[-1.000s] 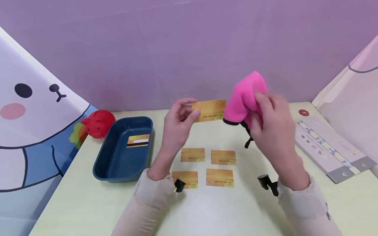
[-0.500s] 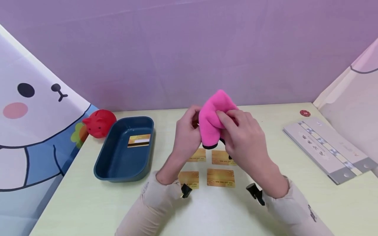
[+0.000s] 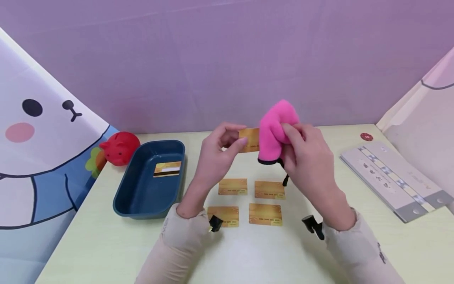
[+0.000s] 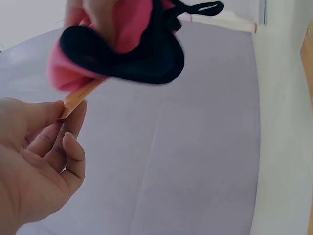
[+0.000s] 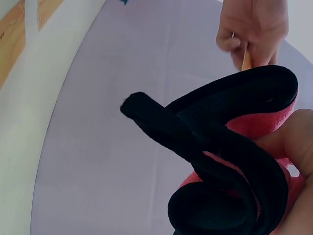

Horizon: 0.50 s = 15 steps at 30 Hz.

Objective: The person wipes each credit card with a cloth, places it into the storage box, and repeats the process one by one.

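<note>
Raised above the table, my left hand (image 3: 214, 159) pinches a gold bank card (image 3: 249, 139) by its left end, between thumb and fingers. My right hand (image 3: 312, 165) grips a bunched pink fleece cloth (image 3: 271, 138) with black edging and a dangling black loop. The cloth covers the card's right part in the head view. In the left wrist view, the card (image 4: 80, 96) runs from the fingertips up to the cloth. From the right wrist, black trim (image 5: 205, 142) fills much of the view. Several more gold cards (image 3: 265, 214) lie in two rows below.
A dark blue tray (image 3: 122, 211) on the left holds one gold card (image 3: 167, 169), stripe side up. Behind it sits a red piggy bank (image 3: 120, 148). On the right are a grey booklet (image 3: 393, 179) and a red poker chip (image 3: 366, 137). A purple backdrop borders the table's far edge.
Both hands came together, the cloth covering the card, then drew apart again. The cloth has since slid right and the left part of the card shows.
</note>
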Motion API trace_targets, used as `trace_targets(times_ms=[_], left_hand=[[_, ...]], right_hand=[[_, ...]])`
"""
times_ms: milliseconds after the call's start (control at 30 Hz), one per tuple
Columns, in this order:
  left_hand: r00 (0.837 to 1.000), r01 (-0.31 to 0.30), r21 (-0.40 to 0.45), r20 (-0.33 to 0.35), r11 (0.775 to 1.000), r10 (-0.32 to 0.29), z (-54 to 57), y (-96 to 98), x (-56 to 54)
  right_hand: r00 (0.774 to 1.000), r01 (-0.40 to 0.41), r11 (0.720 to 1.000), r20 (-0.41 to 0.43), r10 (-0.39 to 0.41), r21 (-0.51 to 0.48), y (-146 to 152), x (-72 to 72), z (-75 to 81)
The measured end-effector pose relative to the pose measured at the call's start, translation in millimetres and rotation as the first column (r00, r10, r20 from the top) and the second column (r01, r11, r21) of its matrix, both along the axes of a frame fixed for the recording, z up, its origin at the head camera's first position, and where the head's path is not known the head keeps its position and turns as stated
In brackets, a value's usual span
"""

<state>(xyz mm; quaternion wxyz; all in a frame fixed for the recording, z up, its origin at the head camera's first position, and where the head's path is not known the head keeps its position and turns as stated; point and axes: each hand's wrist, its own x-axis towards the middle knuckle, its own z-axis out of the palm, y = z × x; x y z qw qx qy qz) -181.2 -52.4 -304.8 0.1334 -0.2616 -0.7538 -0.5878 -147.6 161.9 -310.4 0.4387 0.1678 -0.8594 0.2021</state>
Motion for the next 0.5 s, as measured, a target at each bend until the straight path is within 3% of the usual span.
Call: trace_targets(times_ms=[267, 367, 500], left_hand=[[0.997, 0.063, 0.128, -0.054, 0.99, -0.057, 3.4, -14.7, -4.2], [0.999, 0.016, 0.107, -0.044, 0.994, -0.011, 2.6, -16.2, -6.3], [0.999, -0.021, 0.008, 0.04, 1.0, 0.021, 1.7, -17.2, -8.6]], right_hand=[[0.992, 0.124, 0.982, 0.043, -0.119, -0.141, 30, -1.7, 11.5], [0.991, 0.131, 0.978, 0.019, -0.13, -0.16, 35, -0.1, 14.9], [0.994, 0.105, 0.981, -0.015, -0.109, -0.164, 35, 1.8, 17.3]])
